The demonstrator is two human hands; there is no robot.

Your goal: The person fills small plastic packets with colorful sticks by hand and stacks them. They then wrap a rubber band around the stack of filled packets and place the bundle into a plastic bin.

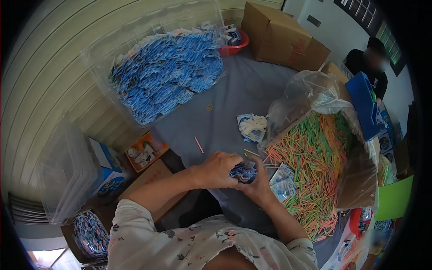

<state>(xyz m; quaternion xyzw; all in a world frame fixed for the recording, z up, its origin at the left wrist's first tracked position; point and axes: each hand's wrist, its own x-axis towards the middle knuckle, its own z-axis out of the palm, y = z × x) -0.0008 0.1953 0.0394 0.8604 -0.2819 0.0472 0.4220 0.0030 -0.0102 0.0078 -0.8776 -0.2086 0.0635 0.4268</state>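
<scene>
A clear bag of blue packets [166, 72] lies at the far left corner of the worktop [245, 87]. At the near edge, the left hand [219, 169] and right hand [257, 188] together clasp a small packet bundle [243, 171]. Coloured sticks [315, 166] lie along the right edge.

Packet bundle [243, 171] near; stick box [357, 180] right; packet pile [166, 72] behind, left.

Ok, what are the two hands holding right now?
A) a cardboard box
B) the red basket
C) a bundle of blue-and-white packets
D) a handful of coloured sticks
C: the left hand and right hand are closed around a bundle of blue-and-white packets, while the coloured sticks lie loose in the box beside them.
</scene>
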